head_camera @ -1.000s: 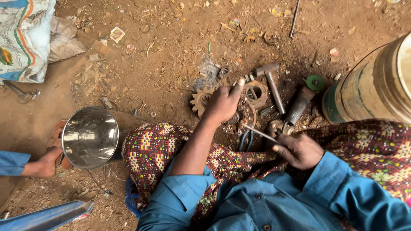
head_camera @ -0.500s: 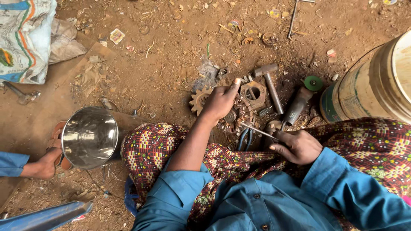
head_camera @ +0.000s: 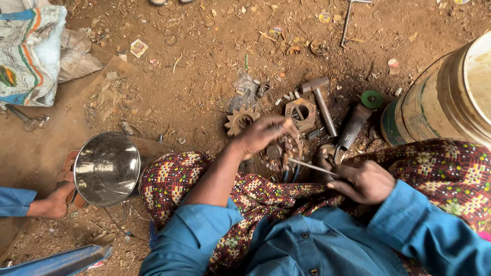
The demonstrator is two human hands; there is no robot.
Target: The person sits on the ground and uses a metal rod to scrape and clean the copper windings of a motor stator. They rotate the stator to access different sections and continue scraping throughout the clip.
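the left hand (head_camera: 263,134) is wrapped around a round rusty part (head_camera: 280,152), fingers curled over its top and holding it. the part sits just above the person's lap, on the dirt (head_camera: 194,87). the right hand (head_camera: 361,181) is closed around a thin rod (head_camera: 312,167), and the tip of the rod touches the part. the rest is told from the part. a rusty gear (head_camera: 239,120) with teeth lies just up and left of it, near the left hand. a big six-sided nut (head_camera: 301,113) lies just above it. a hammer (head_camera: 320,98) lies above and a bit right, next to the nut. a grinder (head_camera: 353,128) with a green disc (head_camera: 372,98) lies to the right, past the hammer. a big drum (head_camera: 440,102) stands far to the right. a shiny metal pot (head_camera: 106,167) stands well to the left, and another person's hand (head_camera: 53,205) rests by the pot's edge, but i cannot tell if it grips it. a sack (head_camera: 30,51) lies far up and left. a long metal tool (head_camera: 349,15) lies far above, near the top edge. the person wears a blue shirt (head_camera: 307,240) and a patterned cloth (head_camera: 174,179) over the legs, just below the part.
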